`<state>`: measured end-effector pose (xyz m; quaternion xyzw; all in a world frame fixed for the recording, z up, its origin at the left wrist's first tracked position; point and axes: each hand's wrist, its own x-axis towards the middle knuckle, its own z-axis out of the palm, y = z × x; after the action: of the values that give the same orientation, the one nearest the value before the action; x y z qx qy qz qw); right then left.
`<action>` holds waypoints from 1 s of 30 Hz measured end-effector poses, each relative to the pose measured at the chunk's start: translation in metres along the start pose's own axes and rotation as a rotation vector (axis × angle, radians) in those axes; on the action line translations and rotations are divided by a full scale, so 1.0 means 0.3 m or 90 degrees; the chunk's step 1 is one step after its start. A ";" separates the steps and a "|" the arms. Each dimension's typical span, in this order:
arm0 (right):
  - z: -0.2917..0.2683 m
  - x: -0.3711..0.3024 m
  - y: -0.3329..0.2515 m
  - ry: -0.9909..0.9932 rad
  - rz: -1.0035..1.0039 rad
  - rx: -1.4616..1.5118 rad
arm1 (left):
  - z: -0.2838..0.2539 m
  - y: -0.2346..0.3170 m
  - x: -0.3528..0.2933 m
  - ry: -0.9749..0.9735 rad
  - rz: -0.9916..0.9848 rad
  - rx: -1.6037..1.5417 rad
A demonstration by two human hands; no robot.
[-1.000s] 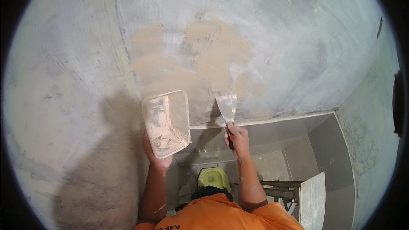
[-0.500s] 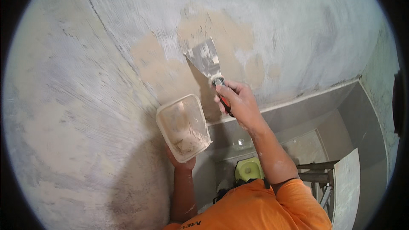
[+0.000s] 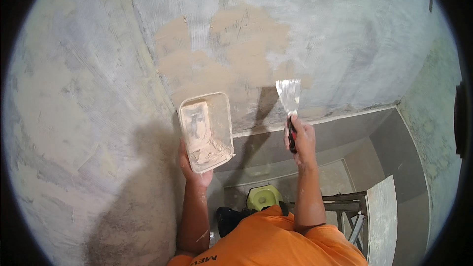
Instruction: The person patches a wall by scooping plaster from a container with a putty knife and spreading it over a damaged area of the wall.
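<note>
Now holds the putty knife [image 3: 291,112] lower and further to the right, just over the lower right edge of the beige patch [image 3: 241,44], and not over its left middle part as half a second ago. Going from left to right, has at the far left a rough grey side wall [image 3: 74,118] with pale smears, and casts on it a dark shadow [image 3: 143,182]. Next to this, carries in the left hand [image 3: 199,179] a clear rectangular tub [image 3: 220,123], with the open side turned to the camera. Grips the tub at its lower end and left side; cannot tell how widely spread, because of hidden fingers behind the tub. Has inside it pinkish-beige putty [image 3: 209,153], in a rough heap at the lower end. Wears an orange shirt [image 3: 266,241], near a yellow-green basin-like object [image 3: 263,197]. To the right of the tub, apart from it, wraps the right hand [image 3: 303,143] closely around the black and red handle [image 3: 292,138], with blade [image 3: 289,92] pointing upward before the patched wall [image 3: 335,34]; cannot tell about contact between both. Further right, has beside the right forearm [image 3: 309,197] a wooden support [image 3: 352,200] and a pale board [image 3: 384,221], then grey tiles [image 3: 394,133] and a greenish wall [image 3: 438,118]
</note>
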<state>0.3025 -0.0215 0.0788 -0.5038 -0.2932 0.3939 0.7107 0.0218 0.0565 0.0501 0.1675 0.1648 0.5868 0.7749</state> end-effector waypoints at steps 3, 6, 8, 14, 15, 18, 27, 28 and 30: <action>0.051 0.082 -0.105 -0.018 -0.111 0.035 | -0.026 -0.003 0.011 -0.004 -0.009 0.001; 0.109 0.182 -0.144 -0.056 -0.232 -0.032 | -0.035 -0.004 0.021 0.039 0.002 0.029; 0.148 0.228 -0.155 -0.091 -0.179 -0.075 | -0.051 -0.010 0.017 0.040 0.046 0.138; -0.052 0.301 0.227 0.086 -0.100 -0.159 | -0.047 -0.025 0.004 0.055 -0.009 0.040; -0.076 0.250 0.262 0.098 -0.046 -0.170 | -0.062 -0.017 0.012 0.029 -0.022 0.037; -0.159 0.110 0.321 0.134 0.065 -0.181 | -0.078 -0.010 0.022 0.019 -0.035 0.037; 0.176 0.052 -0.257 -0.086 -0.125 -0.008 | -0.038 0.002 -0.007 -0.019 -0.014 0.119; 0.197 0.071 -0.278 -0.080 -0.127 -0.001 | -0.044 -0.002 -0.006 -0.002 -0.039 0.049; 0.231 0.108 -0.298 -0.101 -0.092 -0.005 | -0.130 0.010 -0.003 -0.055 -0.014 0.114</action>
<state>0.2865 0.0235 0.1865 -0.4514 -0.3857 0.3789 0.7099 0.0014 0.0590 0.0167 0.2591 0.1849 0.5534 0.7697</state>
